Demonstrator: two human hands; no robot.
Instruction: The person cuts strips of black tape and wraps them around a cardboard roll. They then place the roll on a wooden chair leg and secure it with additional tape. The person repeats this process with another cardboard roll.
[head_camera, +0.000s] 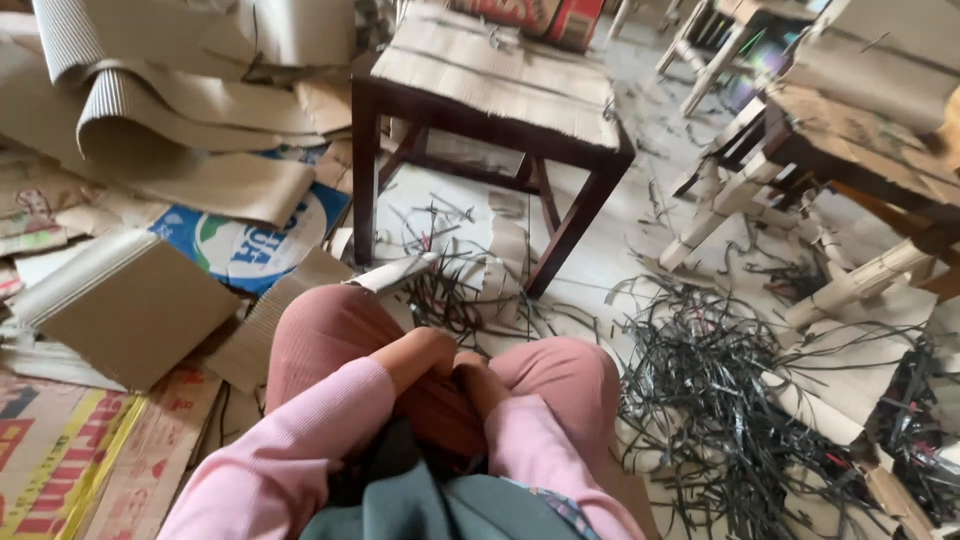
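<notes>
Resting idle between the knees, the left hand (425, 352) and right hand (478, 382) lie loosely curled against each other on the pink-trousered lap (330, 330), gripping nothing, while the cardboard-topped dark stool (495, 70) stands ahead and black strip offcuts (720, 400) sprawl rightward.

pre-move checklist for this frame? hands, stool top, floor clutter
1. Left hand free of objects: ok, it rests in the lap, nothing visibly held.
2. Right hand free: cannot tell, partly tucked between the pink-trousered knees.
3. Dark wooden stool with corrugated cardboard top within view and upright: ok.
4. Stool top bare: ok, only small scraps.
5. Floor ahead unobstructed: not ok, tangled dark strip offcuts.
6. Flat brown cardboard sheet nearby on the left: ok.
</notes>
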